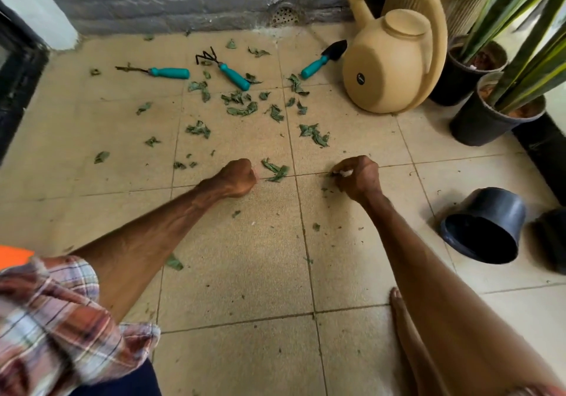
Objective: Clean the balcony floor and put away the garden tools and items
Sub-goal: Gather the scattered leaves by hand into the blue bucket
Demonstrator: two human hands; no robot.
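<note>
Green leaf scraps [242, 108] lie scattered over the beige tiled floor [232, 242]. My left hand [237, 177] is curled into a fist low over the floor, just left of a small leaf clump [277, 169]; what it holds is hidden. My right hand [356, 175] grips a bunch of leaf bits and a white scrap. Three teal-handled tools lie near the wall: a weeder [170, 73], a rake [228, 71] and a trowel [323, 59]. A tan watering can [389, 71] lies on its side at the back right.
An empty black pot [487, 225] lies tipped over at the right. Two black pots with tall plants [496, 114] stand at the right edge. A grey brick wall [171, 0] with a drain closes the back. My bare foot [398, 303] rests on the tiles.
</note>
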